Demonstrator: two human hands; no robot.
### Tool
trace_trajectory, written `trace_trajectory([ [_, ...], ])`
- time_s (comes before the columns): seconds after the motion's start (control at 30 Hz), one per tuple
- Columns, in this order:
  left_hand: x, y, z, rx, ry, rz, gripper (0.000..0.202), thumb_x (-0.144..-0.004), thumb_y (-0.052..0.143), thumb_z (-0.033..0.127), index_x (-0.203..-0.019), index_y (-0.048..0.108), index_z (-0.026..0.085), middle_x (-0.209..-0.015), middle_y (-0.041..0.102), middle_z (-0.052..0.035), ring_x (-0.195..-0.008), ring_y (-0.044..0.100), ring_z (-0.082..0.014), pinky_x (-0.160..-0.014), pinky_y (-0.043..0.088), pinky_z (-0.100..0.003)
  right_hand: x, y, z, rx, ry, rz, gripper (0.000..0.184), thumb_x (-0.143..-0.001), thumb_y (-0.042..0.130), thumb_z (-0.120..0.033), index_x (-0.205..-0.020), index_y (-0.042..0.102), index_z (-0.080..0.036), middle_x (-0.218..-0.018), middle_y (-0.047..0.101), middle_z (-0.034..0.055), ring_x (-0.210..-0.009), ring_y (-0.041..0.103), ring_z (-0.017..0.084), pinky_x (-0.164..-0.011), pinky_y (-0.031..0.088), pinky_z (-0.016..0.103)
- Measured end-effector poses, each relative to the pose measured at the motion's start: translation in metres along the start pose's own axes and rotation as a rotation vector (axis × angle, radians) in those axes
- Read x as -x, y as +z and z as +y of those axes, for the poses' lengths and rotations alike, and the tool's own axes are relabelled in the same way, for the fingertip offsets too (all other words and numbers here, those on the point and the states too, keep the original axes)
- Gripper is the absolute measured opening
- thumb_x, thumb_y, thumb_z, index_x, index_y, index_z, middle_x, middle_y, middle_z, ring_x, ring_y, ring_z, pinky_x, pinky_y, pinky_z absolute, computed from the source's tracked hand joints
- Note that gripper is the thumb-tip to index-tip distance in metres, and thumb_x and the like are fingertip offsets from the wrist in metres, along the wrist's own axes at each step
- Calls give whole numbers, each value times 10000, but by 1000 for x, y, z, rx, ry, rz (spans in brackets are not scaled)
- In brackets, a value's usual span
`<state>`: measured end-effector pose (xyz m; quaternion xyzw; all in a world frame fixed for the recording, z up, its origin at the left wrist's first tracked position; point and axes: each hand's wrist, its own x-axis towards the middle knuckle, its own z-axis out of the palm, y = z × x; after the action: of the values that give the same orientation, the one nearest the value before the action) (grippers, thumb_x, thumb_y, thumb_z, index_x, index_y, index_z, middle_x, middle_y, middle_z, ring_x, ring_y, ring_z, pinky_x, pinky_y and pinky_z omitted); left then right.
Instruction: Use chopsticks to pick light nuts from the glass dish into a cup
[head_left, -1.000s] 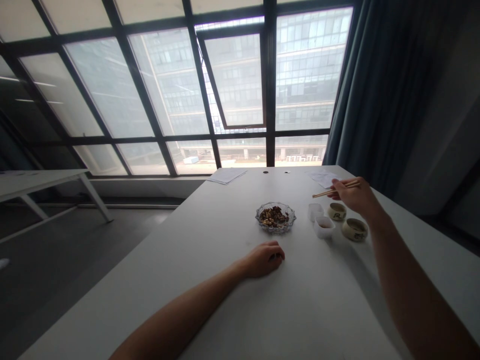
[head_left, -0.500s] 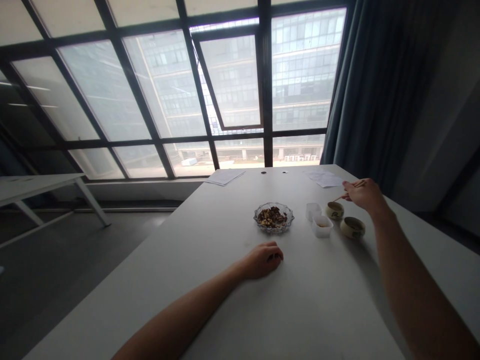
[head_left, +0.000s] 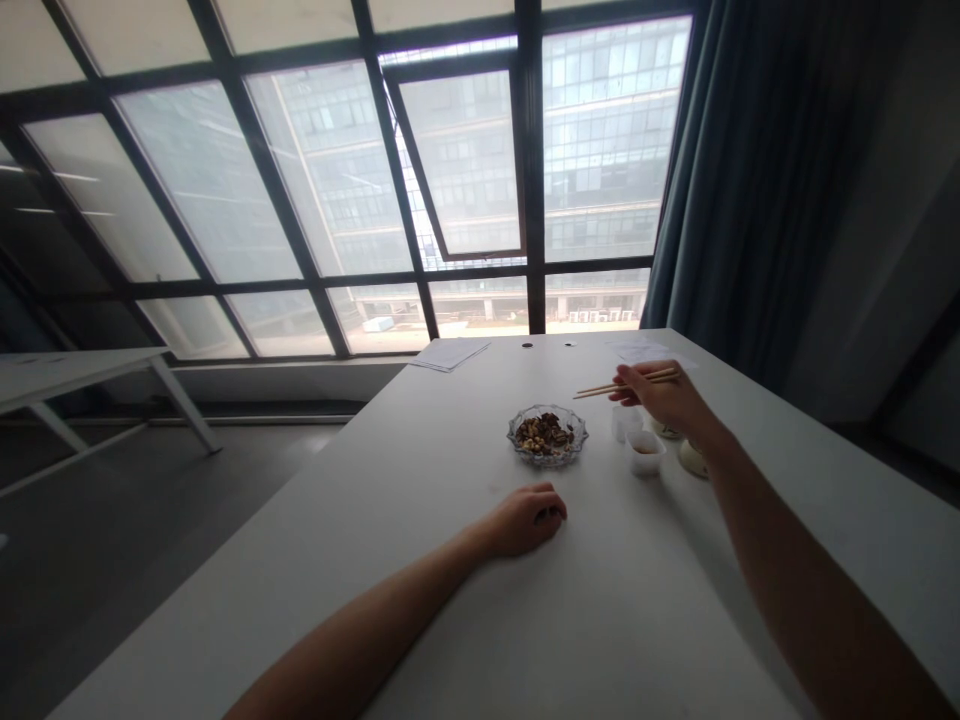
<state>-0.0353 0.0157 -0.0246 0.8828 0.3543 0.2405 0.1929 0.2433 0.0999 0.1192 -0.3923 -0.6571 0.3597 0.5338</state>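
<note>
My right hand [head_left: 664, 398] is closed on a pair of wooden chopsticks [head_left: 611, 387], held level above the table with their tips pointing left, just right of and above a glass dish of mixed nuts [head_left: 547, 435]. Under that hand stand two small white plastic cups [head_left: 644, 451] and two pale ceramic bowls [head_left: 691, 458], partly hidden by my wrist. My left hand [head_left: 525, 518] rests on the white table [head_left: 450, 600] in front of the dish, fingers curled under loosely, nothing visible in them.
Papers [head_left: 448, 353] lie at the table's far edge, more sheets [head_left: 637, 350] at the far right. A big window wall stands behind, a dark curtain [head_left: 720, 200] at the right. Another white table [head_left: 67, 370] stands at the left.
My right hand has swung left from over the far ceramic bowl, and the chopsticks have levelled out with tips towards the nut dish. My left hand has not moved.
</note>
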Motion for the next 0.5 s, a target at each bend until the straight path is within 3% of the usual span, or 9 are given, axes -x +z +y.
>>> trace_trajectory([
  [0.13, 0, -2, 0, 1, 5, 4, 172, -903, 588, 145, -1009, 719, 180, -953, 646, -43, -802, 590, -141, -767, 481, -214, 8, 34, 9, 25, 1, -194, 517, -794, 764, -652, -794, 757, -135, -754, 781, 131, -711, 778, 269, -605, 634, 311],
  [0.3, 1, -3, -2, -1, 4, -4, 184, -895, 594, 138, -1017, 722, 185, -958, 645, -46, -824, 593, -149, -776, 486, -220, 13, 67, 27, 96, 20, -282, 441, -827, 749, -585, -717, 739, -158, -660, 760, 89, -655, 761, 272, -570, 605, 305],
  [0.5, 3, -2, -4, 2, 13, 12, 187, -901, 584, 132, -1017, 721, 187, -967, 654, -48, -827, 596, -150, -781, 490, -227, 18, 84, 41, 109, 19, -317, 395, -834, 738, -541, -694, 733, -172, -648, 756, 83, -650, 756, 272, -565, 595, 301],
])
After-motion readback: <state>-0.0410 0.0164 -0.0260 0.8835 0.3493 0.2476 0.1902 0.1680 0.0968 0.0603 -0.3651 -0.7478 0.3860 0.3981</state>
